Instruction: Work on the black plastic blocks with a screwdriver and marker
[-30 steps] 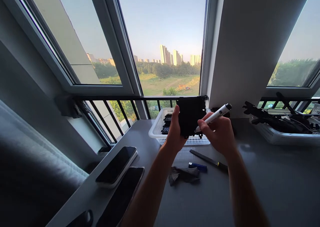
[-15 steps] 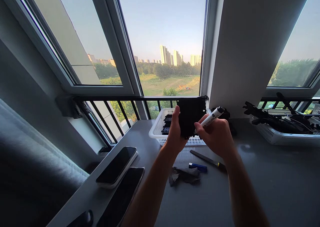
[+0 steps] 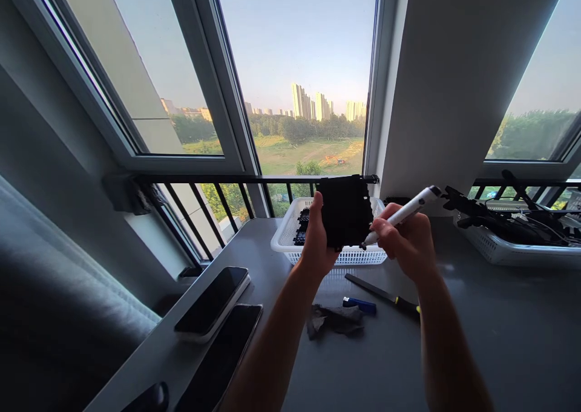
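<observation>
My left hand (image 3: 316, 239) grips a flat black plastic panel (image 3: 345, 212) by its left side, thumb on the near face. The panel is held up over the white basket (image 3: 282, 242), and small notches and tabs run along its edges. In my right hand (image 3: 411, 236) is a white marker (image 3: 415, 205) with a dark end. Its tip is by the panel's lower right corner; whether it touches cannot be made out. Behind the panel, more black parts (image 3: 301, 227) lie in the basket, partly hidden.
On the grey table lie a file (image 3: 370, 285) with a black and yellow handle, a blue lighter (image 3: 359, 305) and a crumpled grey cloth (image 3: 336, 320). Two phone-like devices (image 3: 213, 303) are at left. A second white basket (image 3: 503, 245) holds black parts and wires at right.
My right hand and the marker have moved right, and the marker now lies lower in tilt. The panel has turned slightly in my left hand, and more of the file's handle shows.
</observation>
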### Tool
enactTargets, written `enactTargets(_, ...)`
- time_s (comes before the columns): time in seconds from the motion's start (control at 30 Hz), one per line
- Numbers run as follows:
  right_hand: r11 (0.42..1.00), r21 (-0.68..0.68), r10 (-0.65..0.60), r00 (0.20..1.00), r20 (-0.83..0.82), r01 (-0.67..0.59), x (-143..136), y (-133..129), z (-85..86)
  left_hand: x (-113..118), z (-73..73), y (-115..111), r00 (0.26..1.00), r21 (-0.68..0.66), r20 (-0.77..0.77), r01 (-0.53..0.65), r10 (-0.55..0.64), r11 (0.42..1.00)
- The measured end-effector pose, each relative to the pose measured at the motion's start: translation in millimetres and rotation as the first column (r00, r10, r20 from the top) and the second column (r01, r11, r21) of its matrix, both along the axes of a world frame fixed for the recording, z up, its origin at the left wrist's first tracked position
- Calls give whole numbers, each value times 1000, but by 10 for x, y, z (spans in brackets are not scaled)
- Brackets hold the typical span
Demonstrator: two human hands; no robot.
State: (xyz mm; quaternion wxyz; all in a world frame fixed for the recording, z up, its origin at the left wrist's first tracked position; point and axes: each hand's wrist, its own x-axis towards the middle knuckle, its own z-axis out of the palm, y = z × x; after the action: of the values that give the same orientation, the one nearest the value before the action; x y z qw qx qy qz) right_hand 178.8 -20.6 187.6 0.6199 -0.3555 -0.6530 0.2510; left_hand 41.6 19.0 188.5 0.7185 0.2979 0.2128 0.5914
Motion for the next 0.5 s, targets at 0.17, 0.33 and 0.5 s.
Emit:
enactTargets(0.17, 989, 106, -97, 994, -51, 102, -63, -11, 21, -43, 7, 11, 1000, -16, -21, 7, -7, 1000)
enactTargets(0.33, 967, 176, -197, 979, 48, 186, -139, 58, -30, -36, 23, -10, 999, -28, -17, 38, -38, 999)
enactTargets(0.5, 960, 181, -231, 969, 87, 213, -146, 89, -66, -35, 21, -8, 997, -19, 4, 72, -72, 997)
